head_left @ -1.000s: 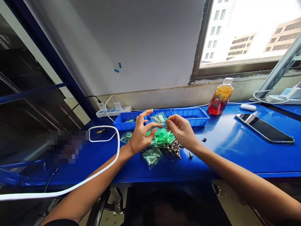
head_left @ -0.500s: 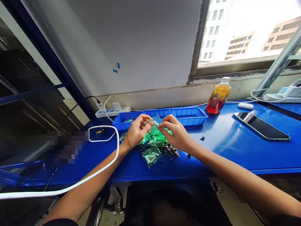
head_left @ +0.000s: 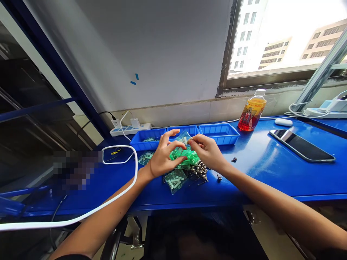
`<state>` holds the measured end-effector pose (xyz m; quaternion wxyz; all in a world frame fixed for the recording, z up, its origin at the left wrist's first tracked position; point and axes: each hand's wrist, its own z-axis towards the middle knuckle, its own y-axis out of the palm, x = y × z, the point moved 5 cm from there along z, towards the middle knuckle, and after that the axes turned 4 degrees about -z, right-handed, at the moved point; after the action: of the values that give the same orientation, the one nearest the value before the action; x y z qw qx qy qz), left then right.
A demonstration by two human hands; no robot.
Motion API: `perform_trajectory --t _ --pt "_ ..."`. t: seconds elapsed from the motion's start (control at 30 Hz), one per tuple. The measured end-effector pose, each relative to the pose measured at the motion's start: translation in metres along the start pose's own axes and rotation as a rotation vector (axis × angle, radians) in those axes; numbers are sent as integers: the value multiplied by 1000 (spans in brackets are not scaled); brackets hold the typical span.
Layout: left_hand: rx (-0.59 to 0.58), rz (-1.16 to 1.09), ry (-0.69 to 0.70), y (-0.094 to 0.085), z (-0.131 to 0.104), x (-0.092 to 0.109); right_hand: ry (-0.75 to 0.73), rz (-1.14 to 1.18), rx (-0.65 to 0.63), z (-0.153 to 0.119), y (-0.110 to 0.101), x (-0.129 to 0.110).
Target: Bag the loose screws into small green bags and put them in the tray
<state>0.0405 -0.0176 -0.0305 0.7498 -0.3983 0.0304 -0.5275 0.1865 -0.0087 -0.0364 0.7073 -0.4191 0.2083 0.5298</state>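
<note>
1 clear packet [head_left: 185, 138] with white pieces inside is up between the 2 hands, above the table [head_left: 271, 180], in front of the 3 blue trays. Right hand [head_left: 208, 151]: fingers pinching the packet at its right edge. Left hand [head_left: 165, 155]: fingers spread and curved, thumb well apart from the index; can't tell if any fingertip touches the packet. Below the hands: 1 heap of green pieces [head_left: 191, 159], 1 heap of metal parts [head_left: 200, 171] at its near right side; both too dense to count. 2 more bags of white pieces on the table: 1 near bag [head_left: 175, 181] in front of the green heap, 1 far bag [head_left: 145, 157] left of it, partly behind the left hand. 2 loose metal parts [head_left: 219, 177] right of the heaps, apart from each other. 3 blue trays [head_left: 220, 135] in a row along the back; left one has clear packaging in it, count unclear. Right side: 1 bottle [head_left: 251, 112] upright, 1 phone [head_left: 302, 145] lying flat, 1 white case [head_left: 283, 122].
</note>
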Motion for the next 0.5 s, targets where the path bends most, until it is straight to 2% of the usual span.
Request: perform_trajectory --t 0.13,0.23,0.33,0.5 --pt "-103 -304 -187 2 3 -8 -100 -57 43 -1 -3 -8" --pt "-109 -370 -243 -1 5 -9 -162 -111 54 -3 -2 -14" --pt "-52 -341 -271 -7 7 -11 -161 -126 75 -4 -3 -16" --pt "177 -140 -314 -22 6 -21 -214 -158 132 -5 -9 -17"
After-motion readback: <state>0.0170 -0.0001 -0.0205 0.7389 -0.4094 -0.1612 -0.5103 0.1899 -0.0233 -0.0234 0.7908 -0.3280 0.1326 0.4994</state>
